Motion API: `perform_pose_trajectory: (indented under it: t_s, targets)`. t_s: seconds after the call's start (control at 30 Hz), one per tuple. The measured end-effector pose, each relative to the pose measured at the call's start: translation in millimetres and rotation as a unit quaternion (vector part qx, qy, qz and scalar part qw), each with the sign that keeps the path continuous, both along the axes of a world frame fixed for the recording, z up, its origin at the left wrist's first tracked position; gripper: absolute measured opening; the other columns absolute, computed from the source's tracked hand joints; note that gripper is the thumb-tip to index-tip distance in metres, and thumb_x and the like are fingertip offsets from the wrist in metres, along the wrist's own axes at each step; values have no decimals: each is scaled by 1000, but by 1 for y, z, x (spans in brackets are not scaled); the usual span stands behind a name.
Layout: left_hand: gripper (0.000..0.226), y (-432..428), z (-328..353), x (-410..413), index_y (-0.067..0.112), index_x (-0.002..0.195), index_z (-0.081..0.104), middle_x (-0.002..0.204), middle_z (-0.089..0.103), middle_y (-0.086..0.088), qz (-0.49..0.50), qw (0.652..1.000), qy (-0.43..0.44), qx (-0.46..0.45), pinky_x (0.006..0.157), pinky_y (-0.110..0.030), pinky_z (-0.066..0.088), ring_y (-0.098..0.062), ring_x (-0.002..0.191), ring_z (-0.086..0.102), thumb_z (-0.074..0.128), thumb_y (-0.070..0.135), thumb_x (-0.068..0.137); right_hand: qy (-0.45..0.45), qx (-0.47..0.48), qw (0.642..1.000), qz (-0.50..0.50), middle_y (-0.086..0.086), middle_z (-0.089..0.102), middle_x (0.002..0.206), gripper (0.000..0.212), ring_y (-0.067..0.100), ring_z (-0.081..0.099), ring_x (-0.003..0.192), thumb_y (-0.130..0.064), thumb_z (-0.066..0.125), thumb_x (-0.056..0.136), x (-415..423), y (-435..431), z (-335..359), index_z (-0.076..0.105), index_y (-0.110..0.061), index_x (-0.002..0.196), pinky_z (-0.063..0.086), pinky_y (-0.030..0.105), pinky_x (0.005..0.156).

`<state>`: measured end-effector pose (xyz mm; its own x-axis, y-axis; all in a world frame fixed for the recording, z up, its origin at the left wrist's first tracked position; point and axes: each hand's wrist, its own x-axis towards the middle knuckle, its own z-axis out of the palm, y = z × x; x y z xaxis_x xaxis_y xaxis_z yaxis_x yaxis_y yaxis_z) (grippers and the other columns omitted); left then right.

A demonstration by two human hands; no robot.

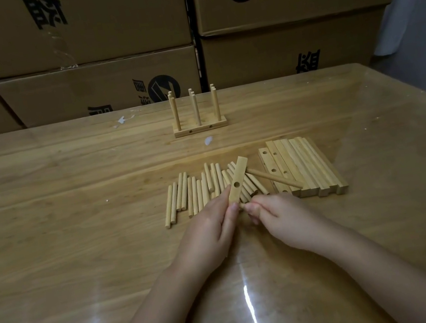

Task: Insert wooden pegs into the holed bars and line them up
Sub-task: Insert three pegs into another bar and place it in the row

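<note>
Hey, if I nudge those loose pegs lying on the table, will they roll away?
Probably: the loose pegs are round rods lying flat on a glossy table, so they should roll sideways easily. They look stiff and light, being thin plain wood.

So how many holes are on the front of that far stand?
2: left hole and right hole, both on the front of the stand; other sides are hidden.

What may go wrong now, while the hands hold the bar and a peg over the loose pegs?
1. The right hand pinches the near peg with a small grip at the lower end of the held bar; it may slip or enter tilted.
2. The long peg, seemingly jutting from that bar, hangs over the bar stack and may knock it.
</note>
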<state>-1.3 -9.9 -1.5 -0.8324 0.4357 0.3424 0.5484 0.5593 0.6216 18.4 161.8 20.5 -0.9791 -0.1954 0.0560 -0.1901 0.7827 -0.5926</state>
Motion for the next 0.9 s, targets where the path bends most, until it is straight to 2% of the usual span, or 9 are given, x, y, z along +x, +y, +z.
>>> perform_pose_trajectory:
  t_s: [0.1, 0.2, 0.27, 0.37, 0.47, 0.57, 0.63, 0.7, 0.9]
  targets:
    - [50, 2, 2, -1, 16, 145, 37, 135, 55, -1, 2, 1000, -2, 8, 93, 2, 27, 2, 117, 44, 38, 34, 99, 8, -20, 1000, -3, -6, 58, 69, 32, 6, 55, 67, -39, 35, 97, 1, 0, -2, 50, -30, 70, 43, 28, 62]
    - [57, 3, 3, -3, 17, 145, 39, 132, 58, -4, -4, 997, -42, 58, 101, -16, 37, -9, 120, 51, 34, 42, 94, 53, -18, 998, -3, -9, 60, 76, 28, 5, 56, 71, -39, 36, 97, 1, 1, -2, 58, -25, 85, 46, 31, 65]
    - [52, 4, 3, -4, 16, 143, 44, 126, 61, -3, 3, 996, -45, 71, 101, -25, 41, -13, 117, 55, 38, 38, 97, 84, 5, 996, 1, -16, 58, 89, 28, 3, 55, 80, -42, 35, 96, 0, 1, -2, 58, -25, 100, 45, 27, 69]
    - [30, 3, 5, -6, 22, 124, 60, 93, 66, 17, 4, 987, -101, 129, 80, -29, 50, -4, 88, 62, 42, 26, 100, 148, 81, 986, -4, -13, 53, 112, 39, 5, 50, 103, -45, 36, 95, -1, 1, -1, 53, -23, 123, 41, 21, 82]
    - [22, 0, 7, -9, 28, 97, 63, 66, 62, 13, 12, 958, -192, 210, 57, -22, 49, -7, 59, 59, 41, 26, 101, 245, 107, 963, -31, -3, 58, 105, 42, 12, 53, 96, -42, 37, 95, 2, 1, 3, 58, -13, 118, 43, 21, 74]
    - [27, -4, 6, -12, 17, 92, 62, 66, 64, 7, 21, 926, -256, 277, 53, -20, 49, -9, 56, 60, 39, 28, 102, 304, 12, 950, -70, -3, 57, 94, 44, 10, 54, 81, -38, 34, 94, 2, 4, 6, 60, -7, 112, 38, 14, 63]
    - [30, -6, 6, -14, 15, 89, 61, 69, 66, 4, 12, 903, -287, 319, 53, -21, 50, -10, 57, 61, 39, 30, 102, 294, -89, 948, -86, -10, 53, 90, 45, 4, 52, 73, -40, 32, 94, 3, 6, 8, 57, -8, 113, 38, 12, 58]
    - [30, -7, 6, -16, 14, 88, 62, 71, 67, 0, 1, 882, -309, 356, 53, -22, 51, -11, 57, 62, 39, 28, 102, 284, -130, 947, -74, -15, 52, 86, 45, 5, 52, 71, -41, 32, 94, 3, 6, 8, 56, -9, 114, 41, 15, 57]
    - [25, -8, 8, -20, 11, 95, 58, 67, 62, -3, 10, 828, -360, 429, 46, -24, 46, -13, 50, 55, 39, 26, 102, 238, -3, 970, -39, -10, 56, 93, 32, 6, 55, 78, -34, 41, 95, -1, 5, 0, 60, -14, 111, 47, 21, 63]
